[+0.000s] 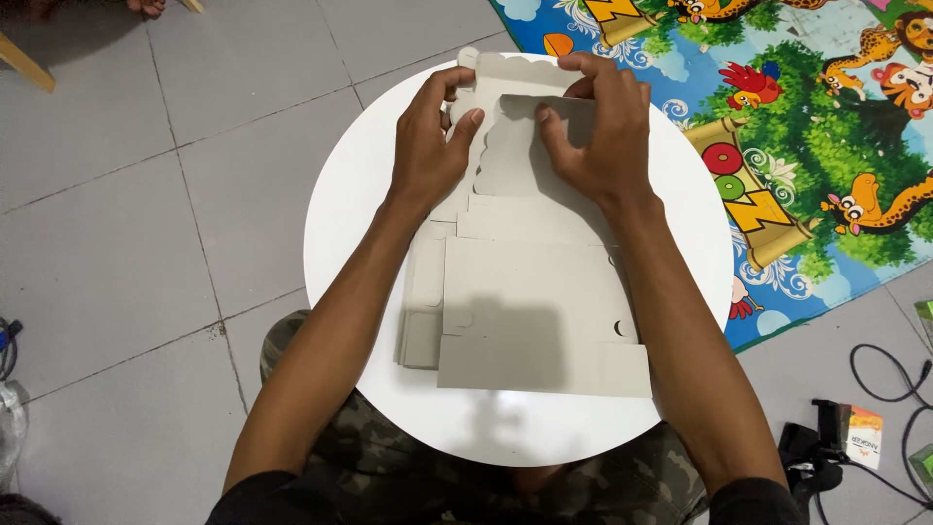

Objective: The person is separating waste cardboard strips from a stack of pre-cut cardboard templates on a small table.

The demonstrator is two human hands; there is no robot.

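Both hands pinch grey card at the far side of the round white table [360,194].
I see my left hand [428,146] and right hand [598,126] grasping the flat cardboard box blank [530,311], which lies mid-table; the cartoon play mat [816,146] lies right of the table.

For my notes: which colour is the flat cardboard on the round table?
Plain grey cardboard, on the white table; head view.

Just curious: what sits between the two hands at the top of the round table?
In the head view, a scalloped flap of the grey cardboard box blank lies between the left hand and right hand; both grip it.
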